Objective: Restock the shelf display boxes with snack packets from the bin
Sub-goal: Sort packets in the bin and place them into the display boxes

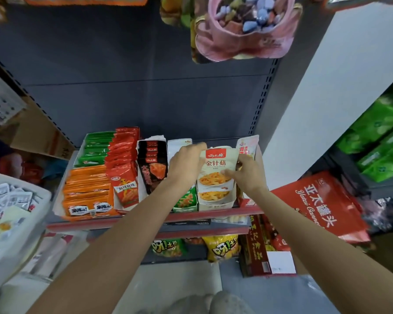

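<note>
A cream snack packet [217,165] with a red label and a picture of yellow strips stands upright in a cream display box [216,203] on the shelf. My left hand [186,164] grips the packet's upper left edge, fingers curled behind it. My right hand [247,172] pinches its right side, thumb on the front. A white bin [14,225] with several small white packets sits at the lower left.
On the red-edged shelf [145,219] stand boxes of orange [87,193], green [94,147], red [124,168] and black [151,166] packets. A green-fronted box [186,200] stands under my left wrist. A big red bag [320,205] lies to the right. Yellow bags [222,247] fill the lower shelf.
</note>
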